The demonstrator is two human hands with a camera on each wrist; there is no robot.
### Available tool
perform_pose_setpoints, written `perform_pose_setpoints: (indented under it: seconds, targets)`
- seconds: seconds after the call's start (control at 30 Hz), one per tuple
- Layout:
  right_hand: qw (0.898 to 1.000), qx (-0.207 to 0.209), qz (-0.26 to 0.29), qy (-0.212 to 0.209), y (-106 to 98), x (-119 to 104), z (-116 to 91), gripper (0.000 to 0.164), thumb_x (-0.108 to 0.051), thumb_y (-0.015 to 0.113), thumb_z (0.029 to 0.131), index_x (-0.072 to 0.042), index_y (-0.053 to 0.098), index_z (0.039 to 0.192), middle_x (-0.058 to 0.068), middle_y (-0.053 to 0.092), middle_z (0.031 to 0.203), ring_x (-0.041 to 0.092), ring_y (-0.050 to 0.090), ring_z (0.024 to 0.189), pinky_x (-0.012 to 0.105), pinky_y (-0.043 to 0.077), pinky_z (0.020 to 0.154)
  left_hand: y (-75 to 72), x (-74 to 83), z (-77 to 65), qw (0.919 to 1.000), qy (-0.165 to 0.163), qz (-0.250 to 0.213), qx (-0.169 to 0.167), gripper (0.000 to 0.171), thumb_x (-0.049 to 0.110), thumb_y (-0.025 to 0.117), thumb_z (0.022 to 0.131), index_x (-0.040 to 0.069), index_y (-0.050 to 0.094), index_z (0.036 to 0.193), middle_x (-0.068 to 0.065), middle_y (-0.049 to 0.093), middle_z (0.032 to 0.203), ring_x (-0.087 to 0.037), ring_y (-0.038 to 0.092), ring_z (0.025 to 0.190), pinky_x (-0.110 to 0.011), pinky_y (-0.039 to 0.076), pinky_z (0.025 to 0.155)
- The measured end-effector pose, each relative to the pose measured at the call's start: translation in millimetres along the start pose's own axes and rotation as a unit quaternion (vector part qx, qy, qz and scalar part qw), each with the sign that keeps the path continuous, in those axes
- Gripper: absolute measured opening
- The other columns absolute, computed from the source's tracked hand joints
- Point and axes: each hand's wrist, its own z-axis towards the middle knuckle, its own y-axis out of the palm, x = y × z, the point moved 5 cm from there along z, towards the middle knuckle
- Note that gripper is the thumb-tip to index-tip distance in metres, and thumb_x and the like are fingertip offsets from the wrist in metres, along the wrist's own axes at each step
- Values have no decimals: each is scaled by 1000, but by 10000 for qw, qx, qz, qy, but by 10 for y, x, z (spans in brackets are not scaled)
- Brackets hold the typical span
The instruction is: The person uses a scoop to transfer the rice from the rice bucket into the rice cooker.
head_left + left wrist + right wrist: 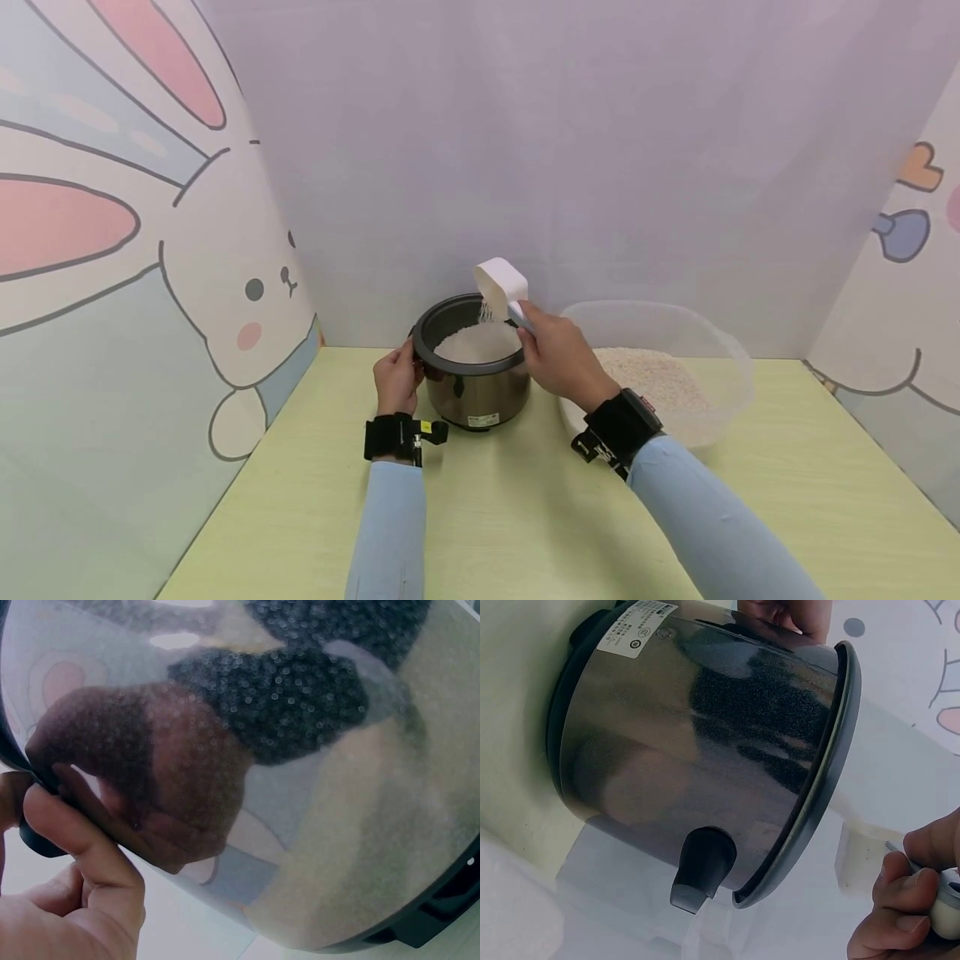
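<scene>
A dark, glossy rice cooker (480, 398) stands lidless near the back wall, with white rice (472, 343) inside. My left hand (397, 382) holds its left side; in the left wrist view, thumb and fingers pinch the small black side handle (41, 841). Over the cooker's right rim, my right hand (558, 354) grips the handle of a white measuring scoop (506, 282). The scoop is tipped to the left, and grains fall from it into the cooker. In the right wrist view the cooker's other black handle (703, 862) has no hand on it.
Right of the cooker, partly behind my right forearm, is a large translucent tub (738, 375) holding a heap of rice (652, 379). Both stand on a pale yellow-green table (495, 517). A lilac cloth wall (562, 150) rises behind, with cartoon-printed panels at either side.
</scene>
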Motion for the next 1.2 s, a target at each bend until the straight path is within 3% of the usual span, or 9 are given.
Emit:
perform_pose_setpoints:
  seconds: [0.4,0.53,0.7,0.87,0.93,1.03,1.13,1.2]
  targets:
    - [9993,-154,-318,-125,25,-1,-24,48,-5,56,103,7,44,148,27,66,119,38,67,98,51,54,83,-12,-8,0,9999,43,-85,-42,26,29,71,99,3,74,92,-3,60,75,-11,54,61,-20,47,57]
    - [9987,-213,-434,-134,41,-14,-51,48,-6,56,103,3,44,149,24,66,109,34,66,86,47,54,74,-20,-20,5,10000,48,-81,-20,27,28,71,98,2,74,94,-4,60,76,-11,54,62,-20,47,57]
    - [9951,-271,-853,-414,44,-43,-79,47,-6,58,103,3,46,148,18,61,91,25,55,66,39,47,59,-10,-26,13,10000,4,-70,-39,27,29,71,98,2,74,94,-3,60,77,-11,54,62,-20,48,58]
    - [9884,-382,-1237,-797,63,-36,-90,47,-5,62,101,1,49,146,13,57,85,22,52,63,35,44,55,-15,-8,5,10000,-5,-39,-68,29,30,71,99,2,74,96,-3,60,77,-11,55,63,-21,49,60]
    - [9898,-473,-1093,-786,78,-21,-90,47,-5,60,102,2,48,146,13,58,86,24,55,66,37,46,58,-25,0,2,10000,24,-25,-48,30,30,70,99,1,73,98,-4,60,78,-12,56,64,-21,50,61]
    - [9960,-631,-428,-470,111,37,-86,46,-5,56,104,3,44,149,18,63,97,27,62,79,41,50,68,-29,-4,5,10000,19,-66,-44,29,30,70,100,1,74,99,-3,60,78,-12,55,64,-20,50,60]
    - [9978,-588,302,-98,116,118,-84,45,-5,52,106,4,42,149,22,65,112,32,63,92,47,51,79,-20,-14,12,9999,11,-121,-71,27,29,70,99,2,74,95,-3,60,77,-11,55,62,-20,49,59]
    - [9970,-487,600,75,96,185,-96,45,-6,50,107,4,41,150,23,65,116,32,62,92,47,49,80,-12,-20,19,9999,13,-124,-91,26,28,70,99,3,73,92,-2,60,75,-11,54,61,-21,48,58]
